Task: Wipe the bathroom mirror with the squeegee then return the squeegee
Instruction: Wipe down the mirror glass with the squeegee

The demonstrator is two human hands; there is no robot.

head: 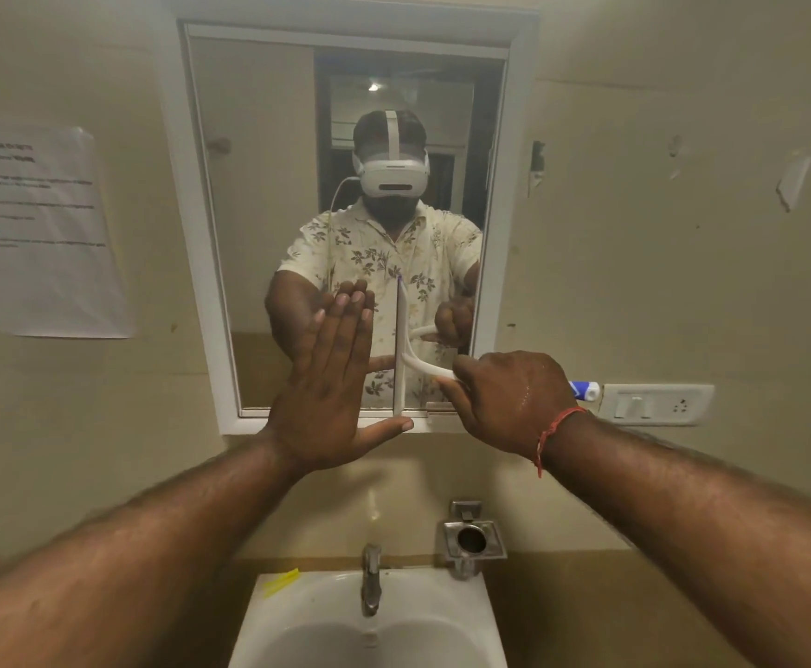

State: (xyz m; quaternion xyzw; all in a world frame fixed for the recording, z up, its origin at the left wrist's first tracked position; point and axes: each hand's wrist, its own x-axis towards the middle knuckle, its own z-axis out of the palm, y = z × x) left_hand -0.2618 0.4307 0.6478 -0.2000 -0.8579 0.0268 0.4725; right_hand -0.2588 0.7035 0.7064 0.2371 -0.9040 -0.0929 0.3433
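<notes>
The right hand [505,402] is clamped round the white handle of the squeegee [423,366], fingers wrapped under it. The blade stands upright just to the left of that hand, against the lower middle of the mirror [259,185]. The left hand [331,378] is flat, fingers straight and together, palm toward the glass just left of the blade. Its thumb reaches out beneath the blade's lower end; whether the palm actually presses the glass cannot be told. With the blade upright, the stroke in hand looks like a sideways pull. It probably goes best if the right hand keeps the whole rubber edge on the glass with even pressure and leans the handle slightly toward the direction of travel. If the pull goes left, the flat hand lies in its path and should lift clear, or it may leave prints on wiped glass. The blade spans only the lower part of the mirror, so passes above both hands seem needed too, each overlapping the last and ending at the white frame [201,233]. Where the squeegee is kept is not visible.
</notes>
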